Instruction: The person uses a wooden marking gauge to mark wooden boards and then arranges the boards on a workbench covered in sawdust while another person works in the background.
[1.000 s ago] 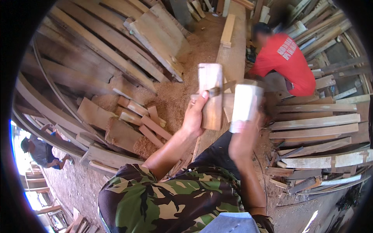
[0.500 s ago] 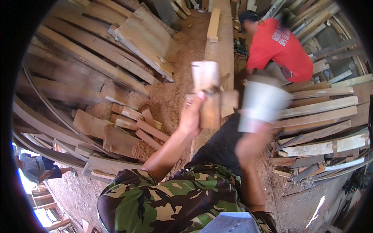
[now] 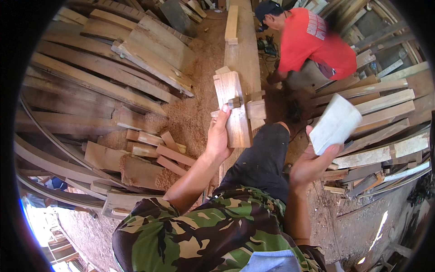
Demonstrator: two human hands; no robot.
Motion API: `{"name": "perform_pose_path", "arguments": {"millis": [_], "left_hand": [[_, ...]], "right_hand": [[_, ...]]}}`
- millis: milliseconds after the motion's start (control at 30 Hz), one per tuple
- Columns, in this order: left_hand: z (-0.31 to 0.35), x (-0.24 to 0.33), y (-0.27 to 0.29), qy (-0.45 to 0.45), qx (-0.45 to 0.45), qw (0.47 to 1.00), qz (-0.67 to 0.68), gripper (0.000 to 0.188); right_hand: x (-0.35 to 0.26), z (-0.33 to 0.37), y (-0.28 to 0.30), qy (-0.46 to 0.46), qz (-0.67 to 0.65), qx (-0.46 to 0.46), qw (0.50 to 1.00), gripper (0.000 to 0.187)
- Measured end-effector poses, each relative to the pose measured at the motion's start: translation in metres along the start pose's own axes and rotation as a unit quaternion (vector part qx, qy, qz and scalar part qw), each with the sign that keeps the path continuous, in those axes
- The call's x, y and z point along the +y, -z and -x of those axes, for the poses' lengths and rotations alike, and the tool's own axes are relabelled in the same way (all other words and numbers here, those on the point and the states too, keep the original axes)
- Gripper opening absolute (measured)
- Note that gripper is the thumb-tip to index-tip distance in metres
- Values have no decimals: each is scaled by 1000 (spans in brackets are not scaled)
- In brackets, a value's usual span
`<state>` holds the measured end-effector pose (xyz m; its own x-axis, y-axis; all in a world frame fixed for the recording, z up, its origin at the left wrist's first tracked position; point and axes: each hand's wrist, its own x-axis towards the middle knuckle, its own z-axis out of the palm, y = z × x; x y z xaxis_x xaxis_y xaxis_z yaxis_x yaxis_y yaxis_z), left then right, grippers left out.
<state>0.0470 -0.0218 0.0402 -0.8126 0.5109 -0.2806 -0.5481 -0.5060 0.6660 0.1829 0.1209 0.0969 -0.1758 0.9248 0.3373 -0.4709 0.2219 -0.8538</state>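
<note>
My left hand point(image 3: 218, 138) is closed around a long light-brown wooden block point(image 3: 238, 124), its thumb pressed near a small dark piece point(image 3: 234, 103) that juts out at the middle. Behind this block a short wooden crosspiece point(image 3: 256, 109) shows; I cannot tell whether it is fixed to the block. To the right, my right hand point(image 3: 312, 165) grips a pale, whitish wedge-shaped block point(image 3: 336, 123) from below, with fingers and thumb along its edges. The two blocks are apart. Beneath the left one lies the near end of a long plank bench point(image 3: 244, 59).
A narrow wooden block point(image 3: 231, 25) rests on the bench's far part. Across from me crouches a person in a red shirt point(image 3: 308, 43), beside a power tool point(image 3: 268, 46). Stacked boards point(image 3: 104, 81) fill the left; more planks point(image 3: 385, 109) lie right. Offcuts point(image 3: 174, 154) and shavings cover the floor.
The pale block, blurred and closer to the left-hand block before, has moved right, away from it, and now tilts. My left hand keeps its grip. The view has shifted slightly.
</note>
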Motion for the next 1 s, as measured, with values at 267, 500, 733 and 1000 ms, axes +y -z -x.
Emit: {"name": "perform_pose_path", "arguments": {"millis": [267, 500, 733, 1000], "left_hand": [[-4, -39, -11, 34, -72, 997, -9, 41], [-17, -33, -29, -2, -94, 995, -34, 55], [-18, -33, -24, -9, -68, 994, -85, 56], [-19, -39, -49, 58, -171, 984, -2, 60]], "right_hand": [[43, -13, 81, -136, 196, -204, 949, 58], [143, 27, 421, -286, 471, -11, 834, 64], [159, 231, 599, -520, 406, 322, 679, 67], [166, 182, 557, -214, 691, 83, 686, 60]]}}
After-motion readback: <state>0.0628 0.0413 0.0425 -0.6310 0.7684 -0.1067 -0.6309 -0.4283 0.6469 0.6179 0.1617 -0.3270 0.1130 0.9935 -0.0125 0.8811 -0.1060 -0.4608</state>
